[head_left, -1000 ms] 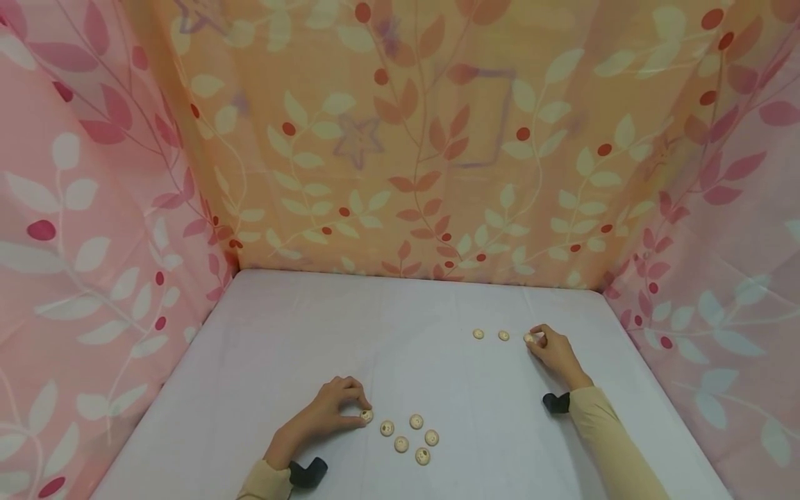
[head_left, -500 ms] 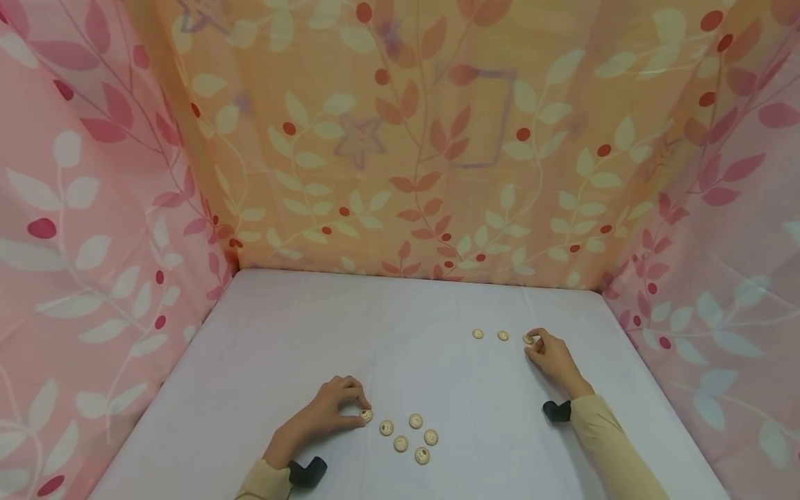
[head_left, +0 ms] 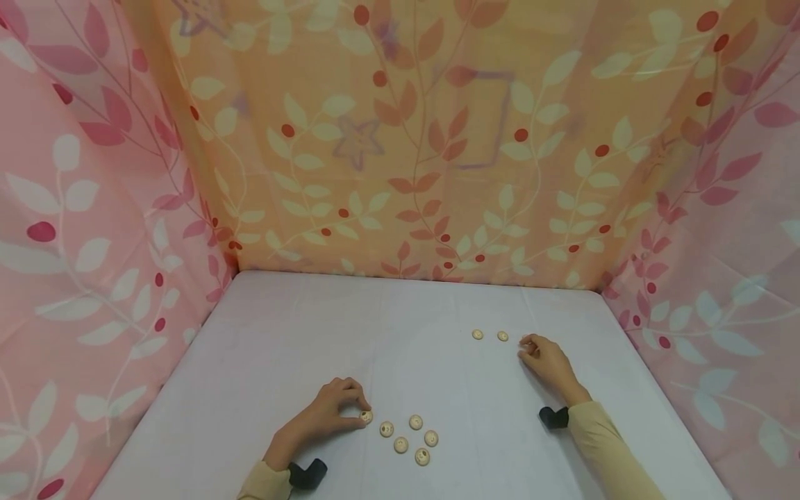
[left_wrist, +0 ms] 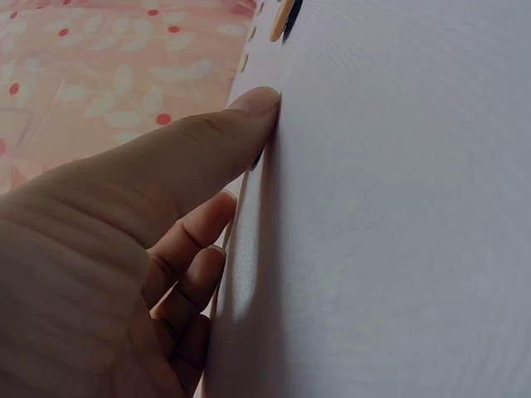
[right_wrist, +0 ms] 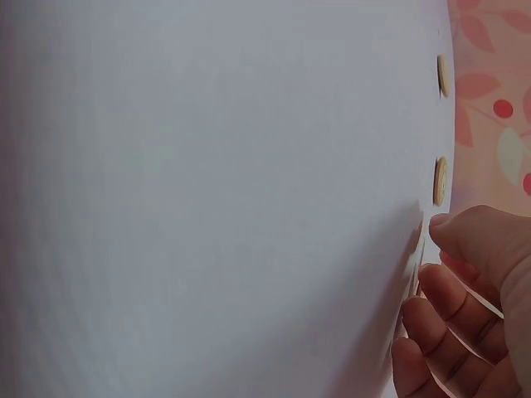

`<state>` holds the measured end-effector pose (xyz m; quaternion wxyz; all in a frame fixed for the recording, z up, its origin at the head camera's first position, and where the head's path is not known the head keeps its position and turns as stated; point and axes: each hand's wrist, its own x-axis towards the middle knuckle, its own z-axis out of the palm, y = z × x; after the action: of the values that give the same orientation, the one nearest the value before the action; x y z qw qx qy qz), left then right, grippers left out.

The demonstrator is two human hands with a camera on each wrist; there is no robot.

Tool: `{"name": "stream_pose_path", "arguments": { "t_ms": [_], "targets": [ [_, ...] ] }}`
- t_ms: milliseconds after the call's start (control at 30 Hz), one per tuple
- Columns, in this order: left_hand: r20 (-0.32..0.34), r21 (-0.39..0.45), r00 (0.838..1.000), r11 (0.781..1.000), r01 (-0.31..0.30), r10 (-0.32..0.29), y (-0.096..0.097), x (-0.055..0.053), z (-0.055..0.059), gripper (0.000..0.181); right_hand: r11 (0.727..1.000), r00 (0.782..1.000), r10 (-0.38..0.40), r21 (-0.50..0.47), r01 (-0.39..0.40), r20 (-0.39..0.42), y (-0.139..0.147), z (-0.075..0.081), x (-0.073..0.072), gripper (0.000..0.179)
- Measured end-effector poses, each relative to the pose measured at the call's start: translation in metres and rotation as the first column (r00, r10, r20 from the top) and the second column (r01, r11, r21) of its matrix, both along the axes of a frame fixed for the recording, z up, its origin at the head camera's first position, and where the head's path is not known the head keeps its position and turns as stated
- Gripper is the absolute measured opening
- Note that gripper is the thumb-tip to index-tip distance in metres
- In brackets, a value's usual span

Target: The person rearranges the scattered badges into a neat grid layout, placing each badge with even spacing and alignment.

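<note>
pinching a small round disc [head_left: 367, 417] at about its three o'clock side, the left hand [head_left: 331, 410] sits just above the white table [head_left: 300, 326]. from that disc we find five loose discs [head_left: 415, 422] scattered toward four o'clock, the nearest just beside it. the right hand [head_left: 548, 362] bends its fingers toward its thumb; we cannot tell whether it holds anything. from that hand, toward ten o'clock, we see two flat discs [head_left: 503, 336], apart from each other.

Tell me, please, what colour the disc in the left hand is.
The disc is pale tan, clearest in the head view.
</note>
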<state>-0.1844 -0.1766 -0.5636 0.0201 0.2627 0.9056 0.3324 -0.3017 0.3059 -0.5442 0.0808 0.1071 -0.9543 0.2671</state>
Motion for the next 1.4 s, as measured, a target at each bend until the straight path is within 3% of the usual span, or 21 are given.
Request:
{"name": "stream_pose_path", "arguments": {
  "t_ms": [500, 1400],
  "targets": [
    [-0.01, 0.01, 1.0, 1.0, 0.003, -0.003, 0.001, 0.001, -0.002, 0.017, 0.998, 0.999, 0.038, 0.041, -0.036, -0.037, -0.024, 0.001, 0.013, 0.013],
    [-0.002, 0.02, 1.0, 1.0, 0.009, -0.009, -0.001, -0.002, -0.004, 0.018, 0.99, 0.989, 0.139, 0.017, -0.138, -0.058, -0.072, 0.004, 0.032, 0.009]
  ]
}}
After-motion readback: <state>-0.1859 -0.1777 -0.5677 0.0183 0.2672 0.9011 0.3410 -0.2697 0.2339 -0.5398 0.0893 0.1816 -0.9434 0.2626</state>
